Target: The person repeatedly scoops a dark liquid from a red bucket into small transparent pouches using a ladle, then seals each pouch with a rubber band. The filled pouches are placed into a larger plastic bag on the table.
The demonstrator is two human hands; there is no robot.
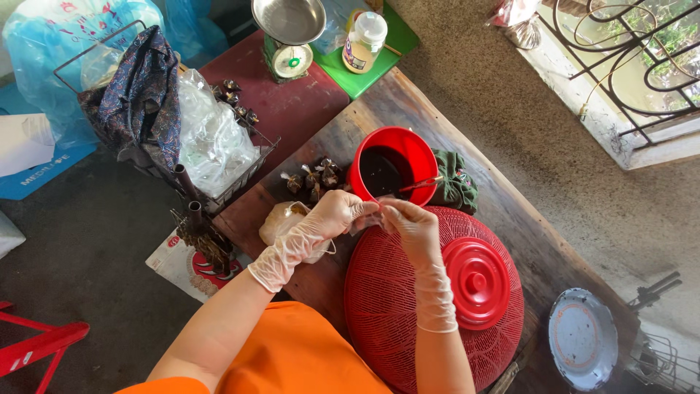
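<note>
A rough concrete floor surrounds a dark wooden counter (510,219), with a barred window at the upper right. Both arms reach in from an orange garment, each hand in a thin translucent glove. The left hand (332,215) and the right hand (408,222) meet above the near rim of a red bowl (408,146) holding dark liquid; their fingertips are pinched together on a small pale piece (370,221), too small to identify. A thin stick (419,184) rests across the bowl's rim. Directly under the hands lies a large red woven dome cover (386,306) with a round red knob lid (477,281). Just left of the bowl sit several small dark wrapped bundles (313,179), and a pale plastic bag (281,219) lies beneath the left wrist. A green cloth (456,182) sits to the right of the bowl. Farther back stand a kitchen scale (289,44) with a metal pan and a plastic jar (363,40). A wire basket (240,179) holds clear bags and a patterned cloth (142,95).
</note>
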